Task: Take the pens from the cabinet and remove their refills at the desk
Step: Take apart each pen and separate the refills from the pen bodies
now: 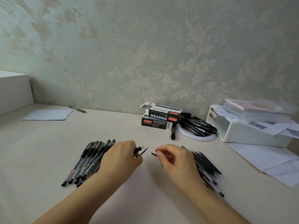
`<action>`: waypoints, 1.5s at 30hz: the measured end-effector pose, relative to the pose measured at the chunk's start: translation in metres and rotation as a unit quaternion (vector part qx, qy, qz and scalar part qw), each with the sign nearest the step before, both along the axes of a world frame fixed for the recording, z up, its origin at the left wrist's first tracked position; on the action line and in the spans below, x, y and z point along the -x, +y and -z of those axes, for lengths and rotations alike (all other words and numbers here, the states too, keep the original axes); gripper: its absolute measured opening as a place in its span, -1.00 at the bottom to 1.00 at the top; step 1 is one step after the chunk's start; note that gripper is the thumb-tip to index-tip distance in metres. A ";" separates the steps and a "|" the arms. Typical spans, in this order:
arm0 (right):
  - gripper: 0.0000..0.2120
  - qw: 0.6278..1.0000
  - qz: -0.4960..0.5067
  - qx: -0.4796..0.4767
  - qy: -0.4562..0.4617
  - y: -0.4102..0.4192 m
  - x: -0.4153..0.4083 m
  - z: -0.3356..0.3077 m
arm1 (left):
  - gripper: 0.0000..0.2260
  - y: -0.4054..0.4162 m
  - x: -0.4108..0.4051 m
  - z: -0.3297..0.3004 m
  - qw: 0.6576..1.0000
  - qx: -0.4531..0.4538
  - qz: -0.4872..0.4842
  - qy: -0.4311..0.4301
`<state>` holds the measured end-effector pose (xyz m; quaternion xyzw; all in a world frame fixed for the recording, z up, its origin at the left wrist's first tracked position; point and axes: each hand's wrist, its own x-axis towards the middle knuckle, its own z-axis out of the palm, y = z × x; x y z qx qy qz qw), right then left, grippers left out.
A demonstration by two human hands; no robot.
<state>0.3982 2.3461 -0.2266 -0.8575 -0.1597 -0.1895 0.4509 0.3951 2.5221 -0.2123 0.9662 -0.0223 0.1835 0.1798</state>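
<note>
At desk (pixel 48 143) centre, the left hand (pixel 119 159) grips a pen (pixel 138 149); the right hand (pixel 174 159) pinches a small black piece (pixel 153 154). At one o'clock, a box (pixel 163 113) reads "1120". Bare desktop lies at ten o'clock.

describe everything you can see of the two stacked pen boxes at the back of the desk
The two pen boxes are black cardboard cartons with red labels and white print, stacked one on the other near the wallpapered wall. The upper one sits slightly askew, its left end flap open, with "1120" printed on it. The lower one lies flat on the desk. A black pen lies against its right end.
</note>
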 end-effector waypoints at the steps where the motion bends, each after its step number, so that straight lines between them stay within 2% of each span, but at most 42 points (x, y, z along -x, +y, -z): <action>1: -0.96 0.997 -0.015 -0.049 0.059 0.004 0.001 0.000 | -0.80 -0.002 0.000 -0.001 0.999 0.045 0.018 -0.023; 3: -0.95 0.973 -0.063 -0.148 0.164 0.008 0.004 -0.002 | -0.81 -0.006 0.001 -0.003 0.986 0.151 0.058 -0.041; 5: -0.90 0.947 -0.111 -0.209 0.219 0.009 0.006 -0.004 | -0.83 -0.012 0.002 -0.001 0.969 0.228 0.096 -0.025; 10: -0.83 0.908 -0.177 -0.287 0.250 0.007 0.007 -0.005 | -0.89 -0.019 0.003 0.004 0.954 0.263 0.146 -0.014; 14: -0.86 0.905 -0.171 -0.302 0.246 0.007 0.005 -0.004 | -0.91 -0.020 0.002 0.004 0.935 0.303 0.183 -0.013; 17: -0.92 0.918 -0.092 -0.322 0.211 0.003 -0.002 -0.006 | -0.97 -0.019 0.001 0.005 0.939 0.285 0.194 -0.016; 20: -0.93 0.908 -0.026 -0.390 0.153 -0.008 -0.009 -0.008 | -0.91 -0.015 0.000 0.008 0.951 0.239 0.197 -0.001; 24: -0.90 0.874 -0.043 -0.463 0.141 -0.014 -0.011 -0.009 | -0.89 -0.013 -0.002 0.011 0.954 0.226 0.198 0.006; 32: -0.90 0.870 -0.071 -0.460 0.164 -0.015 -0.011 -0.006 | -0.91 -0.014 -0.001 0.010 0.945 0.245 0.218 0.005; 35: -0.92 0.889 -0.077 -0.420 0.165 -0.014 -0.010 -0.007 | -0.92 -0.015 0.000 0.009 0.946 0.240 0.220 0.003; 39: -0.93 0.964 -0.081 -0.212 0.136 -0.009 -0.004 -0.008 | -0.95 -0.016 0.001 0.008 0.946 0.232 0.225 0.000; 42: -0.92 0.987 -0.067 -0.105 0.099 -0.011 -0.002 -0.010 | -0.97 -0.015 0.001 0.007 0.945 0.249 0.213 -0.008; 45: -0.80 0.997 -0.012 0.077 0.029 -0.019 -0.005 -0.006 | -0.93 -0.014 0.001 0.007 0.941 0.265 0.209 -0.011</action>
